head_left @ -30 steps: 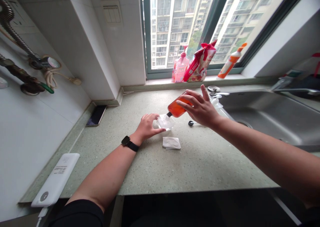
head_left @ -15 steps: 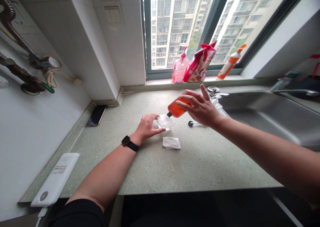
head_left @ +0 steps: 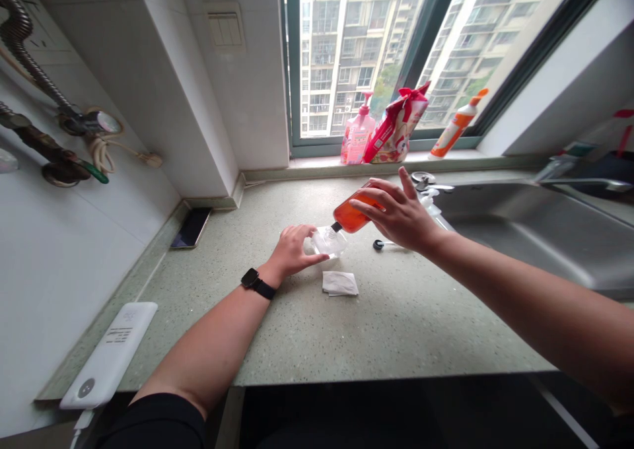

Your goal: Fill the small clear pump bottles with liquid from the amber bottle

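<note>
My right hand (head_left: 399, 216) is wrapped round an orange bottle (head_left: 351, 216), tipped with its dark nozzle down over a small clear bottle (head_left: 329, 241). That clear bottle stands on the speckled counter (head_left: 347, 323), and my left hand (head_left: 292, 251), with a black watch on its wrist, grips it from the left. A folded white tissue (head_left: 339, 282) lies just in front of the clear bottle. A small black cap (head_left: 378, 244) rests on the counter below my right hand.
A steel sink (head_left: 535, 231) fills the right side, with a white pump head (head_left: 430, 201) near its edge. On the sill stand a pink pump bottle (head_left: 356, 135), a red bag (head_left: 396, 129) and an orange-capped bottle (head_left: 456, 124). A phone (head_left: 191, 228) and white power bank (head_left: 109, 356) lie left.
</note>
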Demonstrator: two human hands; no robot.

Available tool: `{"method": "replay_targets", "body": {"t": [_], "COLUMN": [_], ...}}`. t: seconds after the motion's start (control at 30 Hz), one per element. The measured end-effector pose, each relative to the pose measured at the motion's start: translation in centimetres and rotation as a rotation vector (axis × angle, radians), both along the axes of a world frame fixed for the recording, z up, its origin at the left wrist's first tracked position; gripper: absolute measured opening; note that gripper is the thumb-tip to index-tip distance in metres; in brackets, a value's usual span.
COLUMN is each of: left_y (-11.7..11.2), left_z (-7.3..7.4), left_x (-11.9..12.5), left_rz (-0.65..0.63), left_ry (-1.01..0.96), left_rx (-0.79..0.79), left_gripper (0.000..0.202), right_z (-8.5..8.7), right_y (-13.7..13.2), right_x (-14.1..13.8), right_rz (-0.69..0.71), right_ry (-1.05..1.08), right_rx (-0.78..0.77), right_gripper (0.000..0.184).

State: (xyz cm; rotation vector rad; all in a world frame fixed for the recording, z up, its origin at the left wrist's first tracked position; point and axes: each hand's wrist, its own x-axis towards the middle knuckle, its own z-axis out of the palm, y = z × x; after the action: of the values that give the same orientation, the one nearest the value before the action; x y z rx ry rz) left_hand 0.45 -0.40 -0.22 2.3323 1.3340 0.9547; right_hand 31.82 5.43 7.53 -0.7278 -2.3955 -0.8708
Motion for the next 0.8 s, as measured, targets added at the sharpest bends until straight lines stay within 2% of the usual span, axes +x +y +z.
{"method": "replay_targets", "body": {"t": [0.17, 0.33, 0.53, 0.8], "left_y": [-0.04, 0.03, 0.10, 0.05], "left_z": [0.01, -0.10, -0.20, 0.01], "left_x": [0.00, -0.02, -0.05, -0.06], "left_rz": [0.005, -0.001, -0.001, 0.001], "left_ry": [0.006, 0.004, 0.008, 0.009], "left_rx": [0.002, 0.008, 0.012, 0.003], "left_gripper": [0.061, 0.062, 0.062, 0.062], "right_z": [-0.01, 0.23, 0.36, 0.72], "right_y": [-0.01, -0.05, -0.15, -0.65], "right_x": [-0.02, -0.14, -0.18, -0.34], "right_rz": [0.016, 0.024, 0.021, 0.012], "right_ry": [0.024, 0.020, -0.001, 0.002], "right_rx": [-0.043, -0.056, -0.007, -0.022], "right_gripper": [0.077, 0.077, 0.068, 0.073]}}
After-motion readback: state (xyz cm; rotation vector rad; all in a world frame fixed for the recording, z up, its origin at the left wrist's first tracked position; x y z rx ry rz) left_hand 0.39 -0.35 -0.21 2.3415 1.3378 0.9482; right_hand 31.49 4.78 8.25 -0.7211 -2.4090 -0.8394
